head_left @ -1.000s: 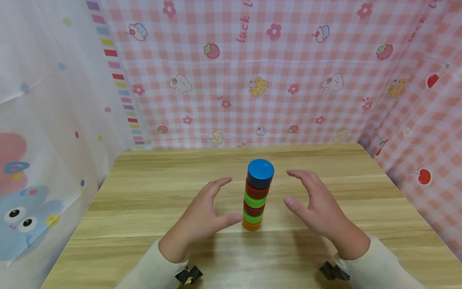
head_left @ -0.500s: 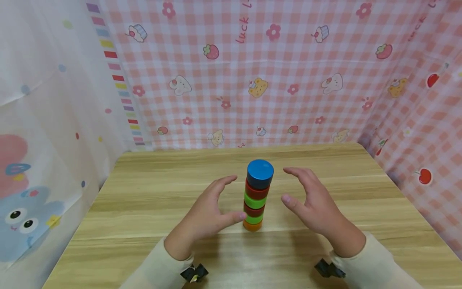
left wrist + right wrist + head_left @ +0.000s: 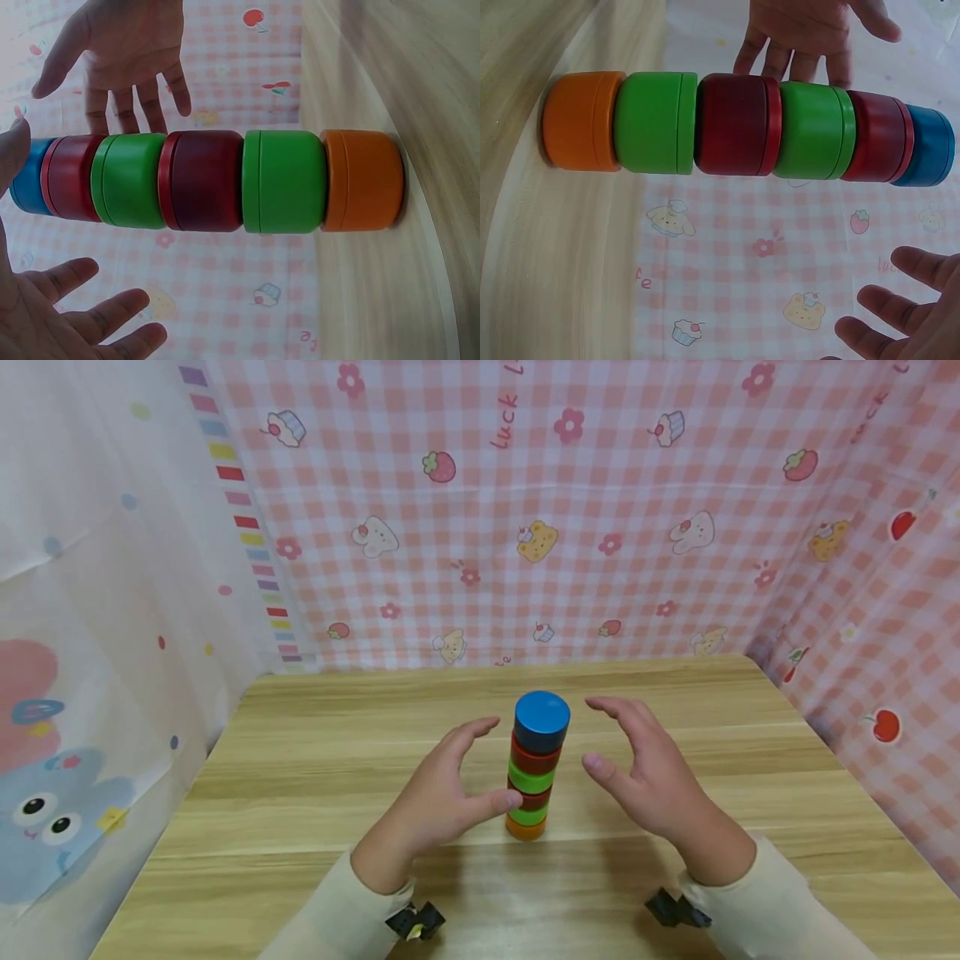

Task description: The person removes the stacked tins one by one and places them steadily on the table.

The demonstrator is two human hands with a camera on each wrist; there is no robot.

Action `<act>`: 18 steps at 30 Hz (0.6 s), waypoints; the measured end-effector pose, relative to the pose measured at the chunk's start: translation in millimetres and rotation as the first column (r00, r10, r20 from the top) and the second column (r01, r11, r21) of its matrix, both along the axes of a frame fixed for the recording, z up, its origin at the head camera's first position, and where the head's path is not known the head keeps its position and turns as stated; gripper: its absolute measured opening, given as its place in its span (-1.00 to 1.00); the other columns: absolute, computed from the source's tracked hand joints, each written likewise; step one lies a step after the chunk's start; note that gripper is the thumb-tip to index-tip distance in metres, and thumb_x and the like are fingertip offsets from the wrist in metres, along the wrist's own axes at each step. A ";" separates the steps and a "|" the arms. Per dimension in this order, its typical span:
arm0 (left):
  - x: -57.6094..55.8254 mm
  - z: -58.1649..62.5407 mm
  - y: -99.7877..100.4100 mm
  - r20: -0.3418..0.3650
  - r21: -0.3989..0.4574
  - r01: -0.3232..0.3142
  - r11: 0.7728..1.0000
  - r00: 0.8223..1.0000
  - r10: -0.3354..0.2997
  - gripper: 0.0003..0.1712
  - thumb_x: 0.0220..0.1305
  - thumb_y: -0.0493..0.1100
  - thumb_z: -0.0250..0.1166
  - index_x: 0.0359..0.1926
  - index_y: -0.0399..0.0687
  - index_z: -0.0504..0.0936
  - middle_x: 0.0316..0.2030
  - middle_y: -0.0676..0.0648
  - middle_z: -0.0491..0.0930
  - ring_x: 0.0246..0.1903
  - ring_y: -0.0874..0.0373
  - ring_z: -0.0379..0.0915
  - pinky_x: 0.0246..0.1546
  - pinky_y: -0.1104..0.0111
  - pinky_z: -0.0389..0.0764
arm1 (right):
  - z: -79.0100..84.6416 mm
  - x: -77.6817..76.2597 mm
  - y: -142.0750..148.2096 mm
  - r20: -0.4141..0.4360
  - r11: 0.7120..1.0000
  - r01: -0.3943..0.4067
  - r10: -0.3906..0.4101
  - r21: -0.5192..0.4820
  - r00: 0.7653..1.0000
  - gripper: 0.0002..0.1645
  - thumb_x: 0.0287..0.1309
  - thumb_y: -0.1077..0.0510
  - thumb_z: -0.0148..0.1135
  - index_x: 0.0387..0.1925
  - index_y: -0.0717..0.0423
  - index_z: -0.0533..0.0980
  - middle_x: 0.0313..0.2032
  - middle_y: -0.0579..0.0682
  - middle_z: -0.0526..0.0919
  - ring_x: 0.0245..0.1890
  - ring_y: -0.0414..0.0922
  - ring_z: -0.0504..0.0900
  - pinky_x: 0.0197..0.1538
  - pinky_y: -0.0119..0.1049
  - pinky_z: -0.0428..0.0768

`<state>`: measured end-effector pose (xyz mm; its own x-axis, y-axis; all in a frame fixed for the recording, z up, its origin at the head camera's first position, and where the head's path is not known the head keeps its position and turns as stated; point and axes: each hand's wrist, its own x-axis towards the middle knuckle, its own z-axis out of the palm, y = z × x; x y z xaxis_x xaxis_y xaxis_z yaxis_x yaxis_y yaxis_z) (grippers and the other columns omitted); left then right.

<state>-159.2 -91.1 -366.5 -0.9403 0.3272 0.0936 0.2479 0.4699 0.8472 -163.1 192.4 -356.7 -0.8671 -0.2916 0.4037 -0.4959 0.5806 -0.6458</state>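
Observation:
A tall stack of round canisters (image 3: 533, 781) stands upright on the table, with seams near the rims like lids. From the bottom it goes orange canister (image 3: 364, 180), green, dark red, green, dark red, with a blue canister (image 3: 542, 721) on top. My left hand (image 3: 442, 793) is held to the left of the stack, fingers spread and gently bent; its thumb crosses in front of the stack in the head view. To the right, my right hand (image 3: 660, 777) faces it with thumb and fingers apart. Both wrist views show gaps between the fingers and the canisters.
The wooden table (image 3: 315, 760) meets a pink checked cloth (image 3: 480, 502) hung behind. A white printed cloth (image 3: 112, 568) hangs at the left, and more checked cloth closes the right side. Dark clips or bows (image 3: 415, 922) sit at the cuffs.
Both hands have drawn in toward the stack and risen slightly: the left moved right, the right moved a little left. The canisters have stayed in place.

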 end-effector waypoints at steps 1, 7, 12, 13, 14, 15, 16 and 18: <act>-0.4 0.1 0.7 0.000 0.004 0.002 1.000 1.000 -0.002 0.01 0.17 0.22 0.57 0.58 0.37 0.28 0.54 0.07 0.31 0.57 -0.08 0.16 0.47 -0.28 0.23 | 0.4 -0.2 -0.4 0.001 1.000 -0.002 0.002 -0.004 1.000 -0.26 0.46 -0.16 0.24 0.51 0.03 0.34 0.41 0.15 0.41 0.43 0.21 0.36 0.36 0.46 0.34; -2.8 0.2 3.8 -0.001 0.028 0.009 1.000 1.000 -0.009 0.00 0.18 0.22 0.55 0.58 0.39 0.28 0.54 0.08 0.32 0.57 -0.09 0.15 0.47 -0.31 0.21 | 0.0 -2.5 -0.4 -0.012 1.000 -0.007 0.006 -0.020 1.000 -0.27 0.46 -0.14 0.24 0.51 0.04 0.34 0.39 0.16 0.42 0.42 0.22 0.37 0.35 0.46 0.34; -4.8 1.8 6.6 -0.003 0.028 0.017 0.999 1.000 -0.017 0.00 0.19 0.21 0.55 0.58 0.38 0.27 0.54 0.08 0.31 0.57 -0.08 0.16 0.47 -0.30 0.23 | 1.3 -3.9 -1.1 -0.001 0.999 0.003 -0.003 -0.036 1.000 -0.27 0.45 -0.08 0.26 0.51 0.04 0.33 0.39 0.15 0.41 0.43 0.21 0.35 0.36 0.46 0.34; -5.2 1.9 7.2 -0.002 0.026 0.015 1.000 1.000 -0.015 0.00 0.19 0.22 0.55 0.58 0.39 0.27 0.54 0.09 0.31 0.57 -0.08 0.16 0.46 -0.30 0.24 | 1.9 -4.2 -1.8 0.000 0.999 0.002 -0.002 -0.042 1.000 -0.27 0.45 -0.09 0.25 0.52 0.03 0.33 0.39 0.14 0.41 0.43 0.21 0.35 0.36 0.46 0.34; -5.4 2.1 7.8 0.000 0.026 0.014 1.000 1.000 -0.014 0.00 0.19 0.22 0.55 0.58 0.40 0.27 0.54 0.09 0.31 0.57 -0.08 0.16 0.46 -0.30 0.24 | 2.6 -4.5 -2.5 0.001 0.999 0.001 -0.001 -0.049 1.000 -0.28 0.45 -0.09 0.25 0.51 0.03 0.34 0.39 0.14 0.41 0.43 0.21 0.34 0.35 0.46 0.34; -5.7 2.2 8.4 0.000 0.027 0.013 1.000 1.000 -0.013 0.00 0.19 0.22 0.55 0.58 0.38 0.27 0.54 0.09 0.31 0.57 -0.09 0.16 0.46 -0.30 0.25 | 3.3 -4.7 -3.3 0.001 0.998 -0.001 0.002 -0.057 1.000 -0.28 0.46 -0.10 0.24 0.51 0.02 0.34 0.39 0.14 0.42 0.43 0.21 0.34 0.35 0.46 0.34; -5.9 2.4 9.0 0.004 0.029 0.010 1.000 1.000 -0.011 0.00 0.19 0.22 0.55 0.58 0.39 0.28 0.54 0.10 0.31 0.57 -0.08 0.16 0.45 -0.30 0.25 | 4.0 -4.9 -4.3 0.000 0.998 -0.004 0.004 -0.063 1.000 -0.29 0.46 -0.11 0.23 0.51 0.02 0.34 0.39 0.14 0.42 0.42 0.22 0.34 0.35 0.46 0.34; -6.2 2.7 10.2 0.013 0.036 0.007 0.999 1.000 -0.007 0.00 0.18 0.22 0.55 0.58 0.40 0.28 0.54 0.11 0.30 0.57 -0.07 0.16 0.46 -0.30 0.25 | 5.5 -5.0 -6.1 0.000 0.997 -0.013 0.013 -0.081 1.000 -0.29 0.46 -0.12 0.22 0.51 0.01 0.35 0.38 0.14 0.42 0.41 0.23 0.34 0.34 0.47 0.34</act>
<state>-165.4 -80.9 -363.8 -0.9392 0.3305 0.0932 0.2400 0.4378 0.8665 -168.2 186.3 -351.2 -0.8635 -0.2695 0.4263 -0.5031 0.5198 -0.6904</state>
